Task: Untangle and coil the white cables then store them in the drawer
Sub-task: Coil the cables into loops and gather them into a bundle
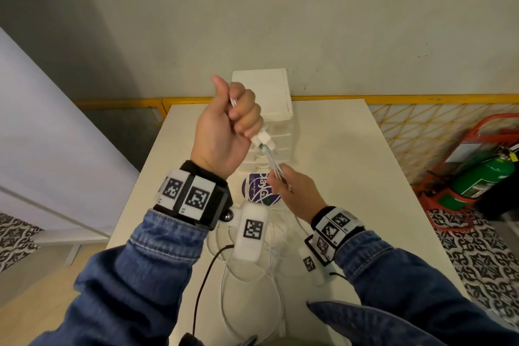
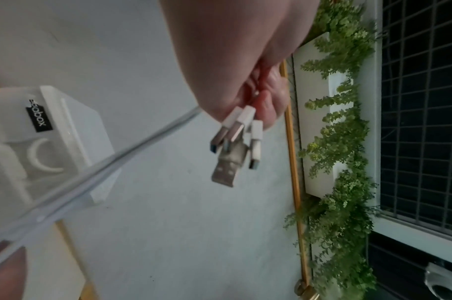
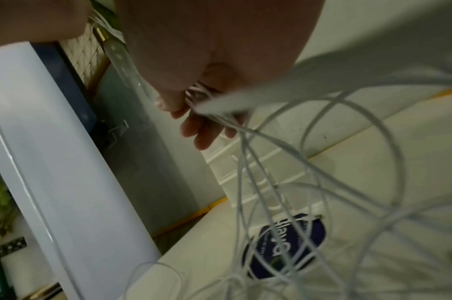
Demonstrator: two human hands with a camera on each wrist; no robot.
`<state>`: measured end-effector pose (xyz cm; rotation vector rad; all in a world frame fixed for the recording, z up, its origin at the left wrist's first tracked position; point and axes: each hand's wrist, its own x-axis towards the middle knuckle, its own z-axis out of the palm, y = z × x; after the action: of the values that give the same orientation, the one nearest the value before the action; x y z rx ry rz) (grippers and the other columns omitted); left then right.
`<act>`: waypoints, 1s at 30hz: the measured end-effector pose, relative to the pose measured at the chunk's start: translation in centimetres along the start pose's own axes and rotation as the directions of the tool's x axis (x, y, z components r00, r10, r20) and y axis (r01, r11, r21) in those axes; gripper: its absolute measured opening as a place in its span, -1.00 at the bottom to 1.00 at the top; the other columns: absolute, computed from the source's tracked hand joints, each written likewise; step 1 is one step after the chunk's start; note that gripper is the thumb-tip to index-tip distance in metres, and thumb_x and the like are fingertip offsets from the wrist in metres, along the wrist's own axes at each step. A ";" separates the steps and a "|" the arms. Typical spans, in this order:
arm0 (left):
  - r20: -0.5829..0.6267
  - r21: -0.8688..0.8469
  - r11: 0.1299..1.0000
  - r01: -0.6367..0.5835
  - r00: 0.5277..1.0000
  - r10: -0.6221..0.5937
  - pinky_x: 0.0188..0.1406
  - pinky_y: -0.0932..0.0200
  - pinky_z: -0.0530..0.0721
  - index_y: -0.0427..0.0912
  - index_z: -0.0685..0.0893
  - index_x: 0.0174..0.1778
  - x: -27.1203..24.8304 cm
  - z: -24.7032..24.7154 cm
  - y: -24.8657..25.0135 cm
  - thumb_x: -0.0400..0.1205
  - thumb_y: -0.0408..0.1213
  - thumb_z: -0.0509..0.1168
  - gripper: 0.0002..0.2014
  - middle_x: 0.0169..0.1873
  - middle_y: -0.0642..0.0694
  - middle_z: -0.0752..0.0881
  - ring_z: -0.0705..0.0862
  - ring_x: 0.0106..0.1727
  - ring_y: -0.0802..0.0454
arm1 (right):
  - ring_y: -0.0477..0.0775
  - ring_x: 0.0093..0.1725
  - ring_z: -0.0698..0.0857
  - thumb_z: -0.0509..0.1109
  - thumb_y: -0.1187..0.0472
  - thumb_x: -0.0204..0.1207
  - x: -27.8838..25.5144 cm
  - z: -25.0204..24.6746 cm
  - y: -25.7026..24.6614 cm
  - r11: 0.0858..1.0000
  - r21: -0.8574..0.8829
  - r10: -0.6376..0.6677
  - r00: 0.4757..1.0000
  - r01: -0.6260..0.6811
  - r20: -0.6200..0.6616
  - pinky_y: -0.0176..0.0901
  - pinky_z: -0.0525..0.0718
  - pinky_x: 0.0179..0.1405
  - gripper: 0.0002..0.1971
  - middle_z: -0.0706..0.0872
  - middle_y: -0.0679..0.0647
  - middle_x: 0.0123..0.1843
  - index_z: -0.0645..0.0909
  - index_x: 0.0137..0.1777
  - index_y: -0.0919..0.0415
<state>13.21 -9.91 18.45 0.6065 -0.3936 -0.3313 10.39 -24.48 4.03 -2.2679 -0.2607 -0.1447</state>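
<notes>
My left hand (image 1: 236, 118) is raised above the table in a fist and grips a bundle of white cables (image 1: 272, 161) near their ends. Several white USB plugs (image 2: 236, 140) stick out below its fingers (image 2: 268, 109). Lower and to the right, my right hand (image 1: 283, 181) pinches the same strands, which run taut between the two hands. Below that hand the cables (image 3: 309, 182) hang in loose loops down to the table (image 1: 351, 177). The white drawer unit (image 1: 269, 98) stands at the table's far edge, behind my left hand; its drawers (image 3: 235, 166) look pushed in.
A round purple sticker (image 1: 258, 191) lies on the table under my hands. More white cable loops (image 1: 252, 284) and a black wire (image 1: 205, 275) lie near the front edge. A green extinguisher (image 1: 483, 180) in a red stand sits on the floor at right. Wall (image 1: 280, 8) behind the table.
</notes>
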 end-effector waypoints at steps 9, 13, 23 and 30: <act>-0.327 0.200 0.910 -0.363 0.851 0.411 -0.47 0.23 0.39 -0.16 0.38 -0.30 1.5 -1.9 1.6 0.77 -0.04 -0.13 -0.59 -0.53 0.02 0.35 0.32 -0.51 0.10 | 0.10 -0.21 0.70 0.26 -0.01 0.59 -0.5 -0.4 0.5 0.994 -0.088 -0.047 0.988 0.060 0.148 -0.01 0.62 -0.15 -0.80 0.75 0.07 -0.24 0.60 -0.05 0.09; -0.321 0.490 0.830 -0.265 0.831 0.455 -0.38 0.19 0.40 -0.17 0.40 -0.29 1.8 -4.0 1.5 0.76 -0.30 -0.08 -0.69 -0.48 -0.01 0.39 0.36 -0.46 0.08 | 0.02 -0.36 0.56 0.24 -0.02 0.59 -0.7 -0.4 -0.3 0.977 -0.112 -0.164 0.974 0.183 0.155 -0.20 0.39 -0.38 -0.78 0.64 0.00 -0.39 0.64 -0.13 0.06; -0.265 0.961 -0.151 0.232 0.927 -0.264 -0.39 0.23 0.43 -0.11 0.44 -0.40 -0.9 -7.5 -1.7 0.75 0.01 -0.04 -0.55 -0.48 0.02 0.51 0.46 -0.46 0.13 | -0.10 -0.16 0.69 0.29 0.07 0.54 -0.7 -2.2 0.1 0.954 -0.031 -0.298 0.948 0.297 -0.112 -0.46 0.50 -0.15 -0.76 0.84 0.01 -0.10 0.75 0.04 0.08; -0.254 0.880 0.138 0.455 0.696 -0.672 -0.58 0.18 0.08 -0.03 0.33 -0.63 -2.9 -6.3 -5.3 0.65 0.19 0.09 -0.44 -0.70 0.05 0.24 0.14 -0.64 0.08 | 0.15 -0.07 0.67 0.11 -0.05 0.46 0.3 -4.6 2.6 0.948 -0.294 -0.137 0.990 0.119 -0.041 0.07 0.53 0.01 -0.62 0.79 0.03 -0.12 0.71 -0.04 0.09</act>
<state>12.57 -9.75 9.78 1.9092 -0.5236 -0.9759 11.18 -29.54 5.18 -2.5336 -0.3752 -0.3398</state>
